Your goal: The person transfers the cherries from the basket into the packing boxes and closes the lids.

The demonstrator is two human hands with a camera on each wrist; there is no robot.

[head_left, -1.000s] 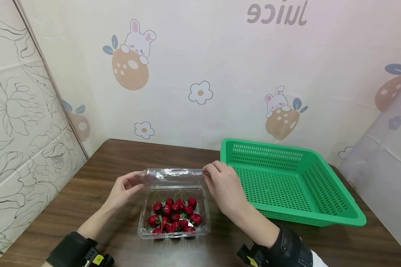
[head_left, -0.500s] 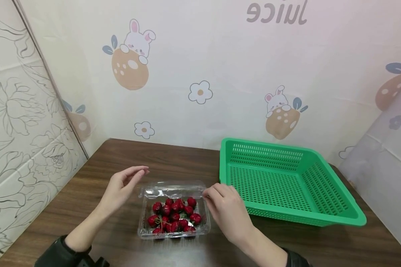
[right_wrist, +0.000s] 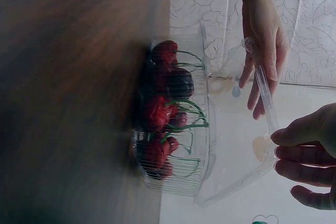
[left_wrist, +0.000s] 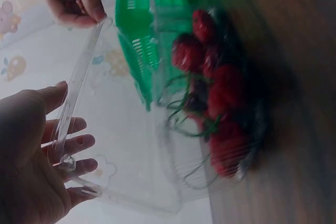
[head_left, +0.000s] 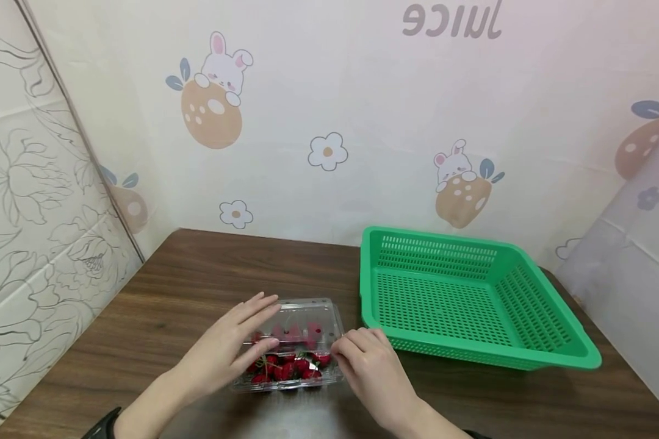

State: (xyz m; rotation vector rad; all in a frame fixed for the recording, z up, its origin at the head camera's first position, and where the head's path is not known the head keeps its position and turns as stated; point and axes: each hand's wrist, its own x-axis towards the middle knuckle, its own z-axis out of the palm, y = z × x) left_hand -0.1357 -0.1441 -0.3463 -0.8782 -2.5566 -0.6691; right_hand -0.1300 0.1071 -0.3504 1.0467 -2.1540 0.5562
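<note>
A clear plastic clamshell box [head_left: 329,379] of red cherries [head_left: 285,369] rests on the table before me. Its hinged lid [head_left: 304,312] is tilted part-way over the fruit. My right hand [head_left: 376,372] pinches the lid's right front corner between thumb and fingers, plain in the right wrist view. My left hand [head_left: 216,355] has its fingers stretched out over the lid's left side. In the left wrist view, these fingers lie across the lid's edge [left_wrist: 79,77], tips visible past it. Green stems [right_wrist: 194,109] stand up from the cherries under the raised lid.
A green perforated plastic basket [head_left: 478,352] stands to the right of the box, close behind the right hand. Dark wood tabletop [head_left: 115,341] surrounds both. A pale wall covering with printed rabbits [head_left: 225,67] rises along the table's back edge.
The lid has swung from upright at the back to a tilt over the cherries. The right hand came toward me with it; the left hand left the lid, then moved right, over it.
</note>
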